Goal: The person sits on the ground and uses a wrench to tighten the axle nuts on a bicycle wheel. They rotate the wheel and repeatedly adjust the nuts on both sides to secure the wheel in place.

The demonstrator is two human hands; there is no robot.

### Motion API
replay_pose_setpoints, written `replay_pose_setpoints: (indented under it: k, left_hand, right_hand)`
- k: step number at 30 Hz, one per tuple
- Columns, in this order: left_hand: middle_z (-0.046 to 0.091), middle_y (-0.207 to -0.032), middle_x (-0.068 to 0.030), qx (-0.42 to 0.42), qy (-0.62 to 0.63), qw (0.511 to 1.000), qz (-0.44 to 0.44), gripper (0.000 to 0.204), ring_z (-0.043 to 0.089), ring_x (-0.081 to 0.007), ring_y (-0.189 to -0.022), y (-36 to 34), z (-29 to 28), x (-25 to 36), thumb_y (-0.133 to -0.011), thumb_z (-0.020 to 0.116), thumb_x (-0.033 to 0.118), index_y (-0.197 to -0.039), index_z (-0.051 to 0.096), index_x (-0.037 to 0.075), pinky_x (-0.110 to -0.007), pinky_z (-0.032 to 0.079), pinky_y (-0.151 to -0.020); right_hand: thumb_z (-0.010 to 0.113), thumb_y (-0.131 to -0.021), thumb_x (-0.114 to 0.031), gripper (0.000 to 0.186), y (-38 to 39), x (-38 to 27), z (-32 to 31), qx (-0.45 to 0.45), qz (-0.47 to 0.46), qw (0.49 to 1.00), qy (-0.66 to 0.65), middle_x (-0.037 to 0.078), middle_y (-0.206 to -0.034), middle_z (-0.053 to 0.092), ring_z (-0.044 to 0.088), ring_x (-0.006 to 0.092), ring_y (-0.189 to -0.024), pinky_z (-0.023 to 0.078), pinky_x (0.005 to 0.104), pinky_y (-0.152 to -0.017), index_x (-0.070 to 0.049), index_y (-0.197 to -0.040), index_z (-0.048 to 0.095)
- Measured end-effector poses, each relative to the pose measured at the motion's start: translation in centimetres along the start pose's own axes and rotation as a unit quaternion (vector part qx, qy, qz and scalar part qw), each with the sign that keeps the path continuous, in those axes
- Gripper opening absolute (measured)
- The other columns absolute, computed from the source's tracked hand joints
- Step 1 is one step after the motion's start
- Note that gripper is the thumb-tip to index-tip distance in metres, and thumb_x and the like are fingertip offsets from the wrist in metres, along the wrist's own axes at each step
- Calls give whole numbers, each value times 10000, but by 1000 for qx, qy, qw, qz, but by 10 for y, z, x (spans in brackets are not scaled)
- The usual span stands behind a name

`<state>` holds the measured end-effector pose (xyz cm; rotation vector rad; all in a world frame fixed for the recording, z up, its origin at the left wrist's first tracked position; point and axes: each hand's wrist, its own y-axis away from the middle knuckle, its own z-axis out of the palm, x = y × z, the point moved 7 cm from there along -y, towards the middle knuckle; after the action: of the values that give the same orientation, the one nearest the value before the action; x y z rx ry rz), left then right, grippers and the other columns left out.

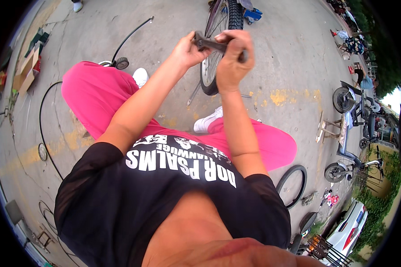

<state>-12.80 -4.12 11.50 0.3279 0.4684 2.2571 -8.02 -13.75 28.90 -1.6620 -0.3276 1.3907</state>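
An adjustable wrench (208,43) is held up in front of a bicycle wheel (236,15), with its jaw end toward the left. My left hand (190,53) grips the head of the wrench near its adjusting screw. Wrapped round the handle is my right hand (235,60), slightly smeared by motion, and the handle's end sticks out past the fingers. The wheel has a black knobbly tyre and thin spokes, partly hidden behind the hands. Whether the wrench touches the wheel I cannot tell.
Thin metal tools lie on the concrete below the wheel. A loose black tyre (292,187) lies at the right, a black hose (132,35) at the left. Cardboard boxes (27,71) stand far left; a blue object (253,16) sits behind the wheel. Parked scooters (343,171) line the right.
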Motion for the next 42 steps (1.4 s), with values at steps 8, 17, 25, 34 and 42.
replay_pose_setpoints:
  k: [8,17,25,34,42]
  left_hand:
    - [520,-784,-83,175,89,980,-39,352,494,-208,-665,-99,-183,9,-970,375,379,-856,515,78,-363,443,-566]
    - [539,-816,-119,65,26,998,1,294,537,-254,-718,-115,-106,-18,-858,632,306,-875,521,34,-365,477,-665]
    - [568,-799,-128,37,-8,995,93,325,548,-232,-731,-115,-101,-20,-824,681,261,-927,512,4,-361,474,-663]
    - [575,-815,-115,40,-56,997,19,407,514,-225,-717,-121,-105,-24,-897,520,436,-903,534,30,-348,444,-637]
    - [569,-789,-113,72,-81,992,-63,412,517,-227,-687,-119,-101,-21,-936,437,435,-895,501,30,-365,451,-630]
  right_hand:
    - [569,-896,-152,207,119,57,23,-241,285,868,326,83,-744,604,610,186,-648,480,304,-598,-45,-1066,621]
    - [482,-949,-161,308,128,98,0,-2,380,902,204,103,-727,621,619,136,-584,504,252,-525,12,-1201,519]
    - [496,-942,-141,285,122,110,2,11,366,908,203,88,-740,615,624,127,-593,509,249,-518,42,-1155,538]
    - [476,-940,-117,325,123,112,8,-72,374,890,249,120,-804,639,638,144,-649,533,264,-547,17,-1236,491]
    - [456,-933,-88,346,122,120,10,-90,398,876,257,132,-830,645,641,147,-635,534,274,-530,3,-1266,464]
